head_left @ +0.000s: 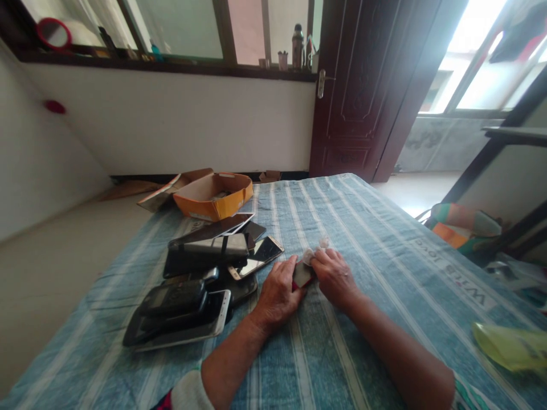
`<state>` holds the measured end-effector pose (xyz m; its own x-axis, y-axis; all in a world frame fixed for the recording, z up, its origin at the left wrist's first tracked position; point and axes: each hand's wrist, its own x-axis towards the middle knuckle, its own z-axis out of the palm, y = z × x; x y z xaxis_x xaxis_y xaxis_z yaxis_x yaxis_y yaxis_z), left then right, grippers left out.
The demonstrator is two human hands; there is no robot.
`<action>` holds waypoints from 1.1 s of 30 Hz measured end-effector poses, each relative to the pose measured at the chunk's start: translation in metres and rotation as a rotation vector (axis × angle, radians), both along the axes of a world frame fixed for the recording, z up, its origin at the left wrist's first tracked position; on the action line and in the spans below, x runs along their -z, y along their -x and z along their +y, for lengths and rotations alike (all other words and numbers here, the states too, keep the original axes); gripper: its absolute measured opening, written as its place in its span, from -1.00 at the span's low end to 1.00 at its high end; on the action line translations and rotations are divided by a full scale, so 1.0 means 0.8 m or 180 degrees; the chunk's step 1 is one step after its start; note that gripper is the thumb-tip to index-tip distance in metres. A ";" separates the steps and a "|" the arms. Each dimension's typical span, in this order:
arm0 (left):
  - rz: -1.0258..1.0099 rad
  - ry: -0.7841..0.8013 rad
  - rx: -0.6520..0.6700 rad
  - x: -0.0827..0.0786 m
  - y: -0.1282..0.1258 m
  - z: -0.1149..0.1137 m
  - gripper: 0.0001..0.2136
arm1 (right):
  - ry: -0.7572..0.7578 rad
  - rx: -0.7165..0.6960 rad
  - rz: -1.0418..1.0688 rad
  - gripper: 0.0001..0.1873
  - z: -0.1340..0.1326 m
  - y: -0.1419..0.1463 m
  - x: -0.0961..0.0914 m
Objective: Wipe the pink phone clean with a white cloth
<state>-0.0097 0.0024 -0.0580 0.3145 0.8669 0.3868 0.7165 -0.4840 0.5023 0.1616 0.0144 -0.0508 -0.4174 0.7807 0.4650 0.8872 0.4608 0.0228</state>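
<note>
My left hand and my right hand meet over a small dark phone with a red edge, lying on the blue striped cloth. The left fingers curl round the phone's near end. The right fingers are closed on a crumpled white tissue pressed against the phone's far end. To the left lies a heap of phones and tablets, some stacked, one with a white frame nearest me.
An orange cardboard box sits at the cloth's far left corner. A dark wooden door stands beyond. A yellow-green plastic item lies at the right edge. Folded fabric and a dark frame stand to the right.
</note>
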 end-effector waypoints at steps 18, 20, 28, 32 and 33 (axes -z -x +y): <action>0.0203 -0.0250 -0.0072 0.005 0.006 -0.004 -0.38 | 0.0022 -0.0764 0.0216 -0.80 -0.019 0.021 0.003; 0.0211 -0.0230 -0.0098 0.005 0.005 -0.003 -0.40 | 0.0095 -0.0529 0.0127 -0.78 -0.014 0.015 0.001; 0.0168 -0.0242 -0.0082 -0.001 0.006 -0.005 -0.42 | 0.0418 0.0479 0.0231 -0.73 0.000 -0.014 -0.001; 0.0153 -0.0326 -0.0056 0.001 0.006 -0.004 -0.41 | 0.0396 0.0535 0.0692 -0.71 0.008 -0.023 0.008; 0.0154 -0.0347 -0.0057 0.001 0.006 -0.004 -0.41 | 0.0364 0.0491 0.0815 -0.71 0.010 -0.025 0.010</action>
